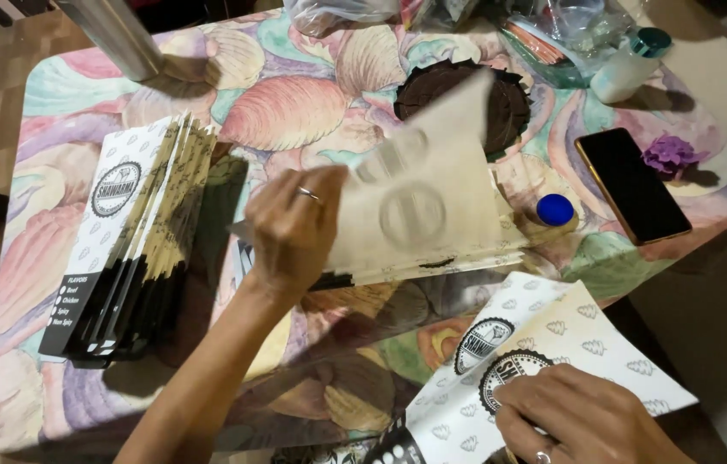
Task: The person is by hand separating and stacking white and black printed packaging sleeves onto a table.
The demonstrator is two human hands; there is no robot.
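Note:
My left hand (293, 228) grips a white printed paper sheet (423, 206) and lifts it, its plain back turned up, over a low pile of the same sheets in the middle of the table. My right hand (582, 417) presses down on another printed paper wrapper (544, 344) with round black emblems, lying at the table's near right edge. A stack of folded wrappers (135, 232) with black lower ends lies to the left of my left hand.
The table wears a pastel shell-pattern cloth (294, 103). A dark scalloped round mat (466, 99), a blue cap (555, 209), a black phone (632, 185), a purple flower (671, 155), a white bottle with teal lid (630, 64), a metal cylinder (118, 34) and plastic bags (552, 34) stand on it.

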